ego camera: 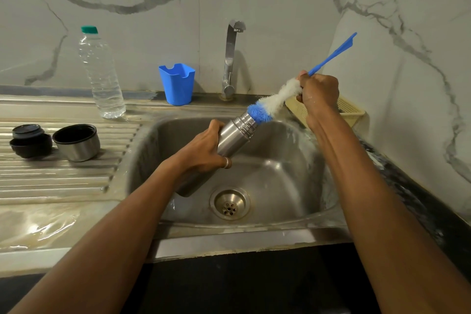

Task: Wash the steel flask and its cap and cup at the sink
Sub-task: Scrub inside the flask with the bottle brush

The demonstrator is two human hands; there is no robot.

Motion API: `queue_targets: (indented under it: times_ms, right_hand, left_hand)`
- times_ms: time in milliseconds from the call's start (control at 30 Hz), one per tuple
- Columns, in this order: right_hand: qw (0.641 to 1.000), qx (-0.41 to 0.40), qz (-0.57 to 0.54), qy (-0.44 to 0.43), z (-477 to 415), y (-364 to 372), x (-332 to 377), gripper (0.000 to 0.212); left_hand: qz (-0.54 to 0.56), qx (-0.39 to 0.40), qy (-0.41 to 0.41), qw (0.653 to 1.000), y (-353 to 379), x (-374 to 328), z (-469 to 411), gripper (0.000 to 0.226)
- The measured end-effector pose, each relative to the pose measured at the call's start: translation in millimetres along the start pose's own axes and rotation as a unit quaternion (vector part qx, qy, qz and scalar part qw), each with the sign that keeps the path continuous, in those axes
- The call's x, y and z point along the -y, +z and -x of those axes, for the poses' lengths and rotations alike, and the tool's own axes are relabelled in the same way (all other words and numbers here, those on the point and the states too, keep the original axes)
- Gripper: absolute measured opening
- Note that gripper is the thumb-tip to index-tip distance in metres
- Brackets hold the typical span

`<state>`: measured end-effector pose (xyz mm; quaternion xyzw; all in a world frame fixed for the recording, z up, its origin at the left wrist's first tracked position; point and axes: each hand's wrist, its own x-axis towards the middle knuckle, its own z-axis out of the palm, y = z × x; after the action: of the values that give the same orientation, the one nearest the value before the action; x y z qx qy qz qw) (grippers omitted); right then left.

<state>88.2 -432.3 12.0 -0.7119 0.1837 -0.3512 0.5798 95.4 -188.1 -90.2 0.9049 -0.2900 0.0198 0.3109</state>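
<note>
Gripping the cylindrical brushed-steel flask (pixel 234 135) around its middle, the left hand (pixel 204 150) holds it tilted over the stainless sink basin (pixel 280 173), mouth pointing up and right; the right hand (pixel 318 94) is clenched round the blue-handled bottle brush (pixel 270 106) at its white bristles, blue bristle tip at the flask mouth. On the ridged desk (pixel 63 178), left of basin, steel cup with black lining (pixel 76 143) and black round cap (pixel 30 140) sit side by side.

One flask (pixel 230 136), one cup (pixel 77 144), one cap (pixel 30 141), one brush (pixel 270 104).

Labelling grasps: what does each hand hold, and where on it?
Left hand grips the steel flask round its mid-body. Right hand grips the bottle brush at the upper bristles, below the blue handle.
</note>
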Motion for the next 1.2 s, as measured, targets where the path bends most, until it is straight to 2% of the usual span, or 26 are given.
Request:
queue_targets:
  times_ms: [467,667,1200]
  right_hand:
    - [0.997,-0.024,0.064,-0.042,-3,-7,3,0.035]
    - [0.996,-0.032,0.071,-0.037,-3,-8,3,0.038]
    - [0.996,-0.053,0.062,-0.020,-4,-16,11,0.036]
  left_hand:
    - [0.010,0.006,0.013,1.000,3,-3,-1,0.079]
    - [0.010,0.012,0.012,1.000,6,-3,-3,0.074]
    - [0.004,0.006,0.026,1.000,5,-3,-4,0.080]
